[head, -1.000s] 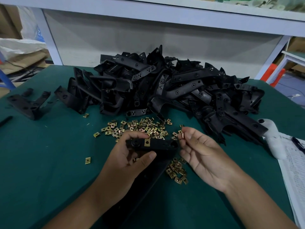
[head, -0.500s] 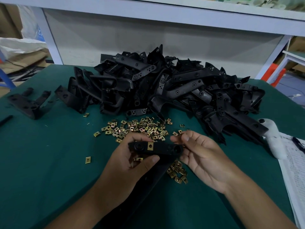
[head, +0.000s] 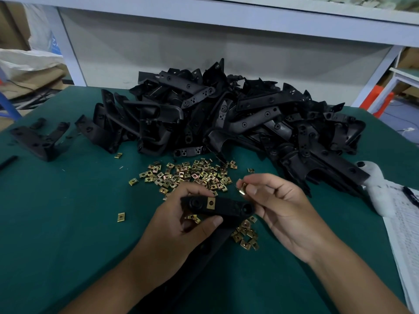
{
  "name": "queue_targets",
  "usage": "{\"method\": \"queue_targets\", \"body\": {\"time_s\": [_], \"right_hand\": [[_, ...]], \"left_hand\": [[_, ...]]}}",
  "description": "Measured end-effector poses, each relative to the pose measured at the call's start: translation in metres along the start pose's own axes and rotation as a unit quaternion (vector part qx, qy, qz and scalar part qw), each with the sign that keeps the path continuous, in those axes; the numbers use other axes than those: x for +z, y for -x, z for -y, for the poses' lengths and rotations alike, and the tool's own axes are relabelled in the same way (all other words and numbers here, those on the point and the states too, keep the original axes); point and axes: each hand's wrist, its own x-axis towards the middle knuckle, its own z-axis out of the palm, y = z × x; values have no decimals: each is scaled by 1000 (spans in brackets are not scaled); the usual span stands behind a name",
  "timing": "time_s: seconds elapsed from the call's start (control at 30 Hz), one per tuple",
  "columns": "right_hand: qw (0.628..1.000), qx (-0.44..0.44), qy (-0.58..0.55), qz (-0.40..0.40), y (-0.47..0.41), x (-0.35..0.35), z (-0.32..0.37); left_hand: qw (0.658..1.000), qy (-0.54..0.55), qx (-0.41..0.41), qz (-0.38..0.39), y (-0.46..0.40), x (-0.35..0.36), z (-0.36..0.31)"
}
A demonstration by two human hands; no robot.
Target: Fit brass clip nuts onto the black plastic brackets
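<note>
— Black plastic, long and flat: that's the bracket (head: 223, 208) in the near middle, held just above the green table (head: 56, 223). What's on it?

— One brass clip nut (head: 210, 203) is already seated on its far edge, left of centre, a small square with a round hole. A round boss sits to the left of that nut and another hole shows at the bracket's right end.

— How is it held?

— The left hand (head: 181, 230) grips it from below and behind, thumb along the near edge, fingers curled over the far-left end, forearm coming in from the near left.

— And the other hand?

— The right hand (head: 278, 209) hovers just right of the bracket's right end, palm turned up and to the left. Its thumb and forefinger pinch a second clip nut (head: 242, 189), slightly above and beyond the bracket, not touching it. The other fingers are loosely curled.

— Where are the rest of the parts?

— Loose nuts (head: 192, 174) lie scattered on the table just beyond the hands, with a smaller cluster (head: 246, 239) under the bracket's right end. Farther back is a big heap of brackets (head: 238, 118), and one separate bracket (head: 39, 138) lies at the far left.
</note>
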Motion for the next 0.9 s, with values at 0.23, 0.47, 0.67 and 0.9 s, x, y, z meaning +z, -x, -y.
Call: {"method": "queue_targets", "body": {"time_s": [0.23,0.47,0.67,0.9], "right_hand": [[997,9,76,3,4,6,-3],[998,18,59,4,4,7,-2],[998,15,62,21,3,4,-2],[992,-2,126,24,3,0,-2]], "left_hand": [[1000,-21,-13,14,3,1,2],[1000,-23,-6,12,1,1,2],[1000,-16,-3,9,1,1,2],[999,-43,-7,12,3,0,3]]}}
